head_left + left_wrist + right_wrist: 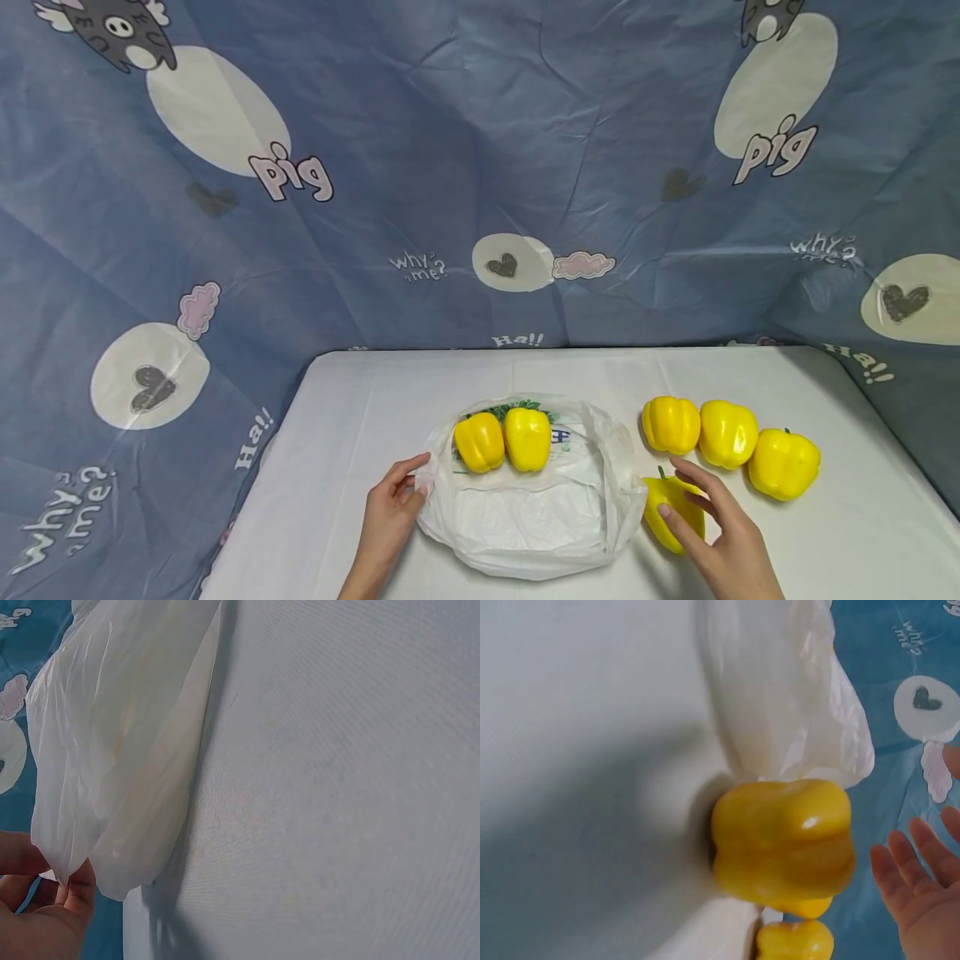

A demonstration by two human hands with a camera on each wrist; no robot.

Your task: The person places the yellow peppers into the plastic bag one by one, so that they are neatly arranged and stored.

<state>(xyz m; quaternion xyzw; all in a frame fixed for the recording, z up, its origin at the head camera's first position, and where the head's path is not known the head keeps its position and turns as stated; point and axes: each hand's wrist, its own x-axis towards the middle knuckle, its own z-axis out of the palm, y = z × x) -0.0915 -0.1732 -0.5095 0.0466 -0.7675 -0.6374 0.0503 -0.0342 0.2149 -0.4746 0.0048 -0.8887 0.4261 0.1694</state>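
A white plastic bag (622,475) lies with its mouth spread wide, and two yellow bell peppers (479,442) sit inside toward its back. My left hand (390,508) pinches the bag's left rim between thumb and fingers; the left wrist view shows the thin plastic (127,757) gathered at the fingertips. To the right of the bag, another yellow bell pepper (662,496) stands on the table close to the bag wall. Over it is my right hand (727,537), thumb and fingers spread apart. In the right wrist view a gap separates these fingers (911,859) from the pepper (787,840).
Three more yellow bell peppers (728,433) form a slanting row at the right, behind my right hand. A white cloth covers the table (330,417). Behind its far edge hangs a blue printed curtain (450,183).
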